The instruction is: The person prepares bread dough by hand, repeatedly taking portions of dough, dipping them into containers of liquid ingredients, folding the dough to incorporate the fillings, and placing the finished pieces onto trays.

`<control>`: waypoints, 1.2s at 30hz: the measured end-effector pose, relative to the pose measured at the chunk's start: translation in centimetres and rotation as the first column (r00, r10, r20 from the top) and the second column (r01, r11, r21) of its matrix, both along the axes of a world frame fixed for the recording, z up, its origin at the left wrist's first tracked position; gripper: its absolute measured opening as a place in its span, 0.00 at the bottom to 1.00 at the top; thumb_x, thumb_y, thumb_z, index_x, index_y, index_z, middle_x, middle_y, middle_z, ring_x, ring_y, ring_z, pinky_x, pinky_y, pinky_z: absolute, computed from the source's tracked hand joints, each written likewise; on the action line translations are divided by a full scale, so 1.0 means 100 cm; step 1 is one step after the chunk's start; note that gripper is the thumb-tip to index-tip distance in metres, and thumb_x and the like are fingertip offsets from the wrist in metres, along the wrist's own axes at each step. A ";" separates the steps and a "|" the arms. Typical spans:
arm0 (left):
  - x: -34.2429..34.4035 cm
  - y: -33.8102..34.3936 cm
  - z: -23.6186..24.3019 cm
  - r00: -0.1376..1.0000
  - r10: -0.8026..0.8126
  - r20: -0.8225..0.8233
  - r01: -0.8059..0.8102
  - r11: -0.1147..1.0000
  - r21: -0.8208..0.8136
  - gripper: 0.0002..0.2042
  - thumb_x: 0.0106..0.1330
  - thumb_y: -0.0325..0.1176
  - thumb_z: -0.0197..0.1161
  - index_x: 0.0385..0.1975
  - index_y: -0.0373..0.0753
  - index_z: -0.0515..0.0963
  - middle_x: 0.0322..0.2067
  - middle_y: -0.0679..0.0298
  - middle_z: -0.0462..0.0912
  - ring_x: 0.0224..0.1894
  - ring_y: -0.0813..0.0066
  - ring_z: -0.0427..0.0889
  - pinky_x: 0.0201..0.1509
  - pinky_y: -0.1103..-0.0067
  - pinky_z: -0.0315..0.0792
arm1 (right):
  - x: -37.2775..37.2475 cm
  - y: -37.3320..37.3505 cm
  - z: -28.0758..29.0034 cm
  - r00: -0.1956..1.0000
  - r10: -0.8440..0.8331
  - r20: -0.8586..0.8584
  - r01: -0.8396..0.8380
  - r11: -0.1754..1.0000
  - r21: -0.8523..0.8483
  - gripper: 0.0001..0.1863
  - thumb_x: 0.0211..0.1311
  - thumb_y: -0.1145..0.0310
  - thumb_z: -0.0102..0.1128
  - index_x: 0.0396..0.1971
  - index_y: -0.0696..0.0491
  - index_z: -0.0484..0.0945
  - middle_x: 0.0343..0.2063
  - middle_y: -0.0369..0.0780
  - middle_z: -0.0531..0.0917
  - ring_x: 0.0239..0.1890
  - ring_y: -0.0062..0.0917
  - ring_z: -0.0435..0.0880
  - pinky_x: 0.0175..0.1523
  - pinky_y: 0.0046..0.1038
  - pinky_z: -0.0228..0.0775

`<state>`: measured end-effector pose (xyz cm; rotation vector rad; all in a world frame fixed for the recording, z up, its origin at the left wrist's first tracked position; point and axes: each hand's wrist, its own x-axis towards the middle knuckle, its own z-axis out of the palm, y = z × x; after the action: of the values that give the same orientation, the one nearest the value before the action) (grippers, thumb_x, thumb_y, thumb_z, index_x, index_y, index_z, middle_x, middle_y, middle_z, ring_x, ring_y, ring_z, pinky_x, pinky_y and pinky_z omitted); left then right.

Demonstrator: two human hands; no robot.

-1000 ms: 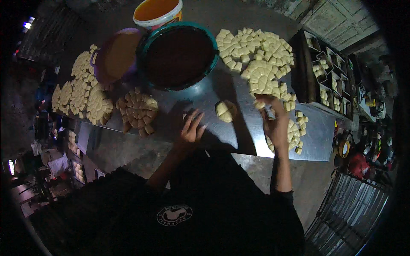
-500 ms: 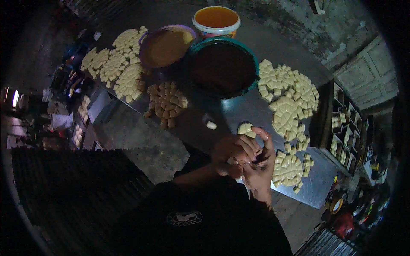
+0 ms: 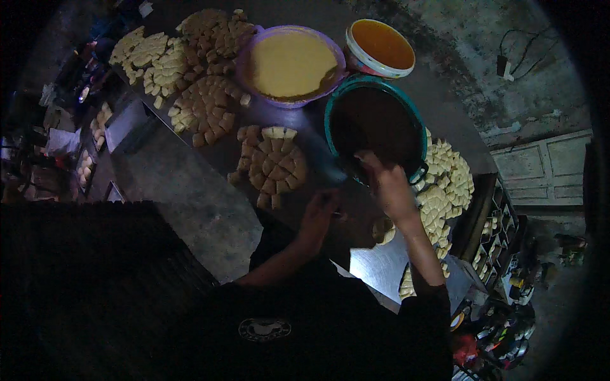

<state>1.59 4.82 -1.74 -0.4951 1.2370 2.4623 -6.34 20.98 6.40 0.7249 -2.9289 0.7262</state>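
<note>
My right hand (image 3: 386, 185) reaches over the near rim of a teal basin (image 3: 329, 117) of dark brown filling (image 3: 378, 117). Its fingers are bent together at the filling's edge; whatever they hold is hidden. Lower and to the left, my left hand (image 3: 318, 219) hovers in shadow over the table's near side. The fingers there curl in, and what lies in them is too dark to make out. A pale round dough piece (image 3: 384, 230) rests beside my right forearm. Left of my left hand lies a round of cut dough pieces (image 3: 277, 166), shaded brown.
A purple-rimmed basin of yellowish filling (image 3: 292, 63) and a white tub of orange stuff (image 3: 383, 47) stand behind. More cut dough lies at the far left (image 3: 206, 108) and right (image 3: 438, 206) of the metal table (image 3: 375, 270). A rack of trays (image 3: 492, 232) stands at the right.
My hands were together over a bit of dough and have parted. The right one has moved up to the teal basin, the left one leftward. The view has shifted.
</note>
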 end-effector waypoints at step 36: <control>-0.019 -0.021 0.091 0.922 -0.128 -0.365 0.209 0.959 0.193 0.20 0.60 0.18 0.62 0.54 0.31 0.71 0.56 0.61 0.68 0.58 0.71 0.72 0.63 0.74 0.70 | 0.082 -0.030 0.044 0.947 -0.251 -0.203 0.191 0.943 -0.273 0.27 0.45 0.84 0.68 0.50 0.54 0.79 0.52 0.47 0.76 0.53 0.37 0.78 0.52 0.30 0.74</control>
<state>-0.30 2.77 7.37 0.1157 1.0418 2.5667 1.85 17.98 10.82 0.4144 -2.5857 0.8951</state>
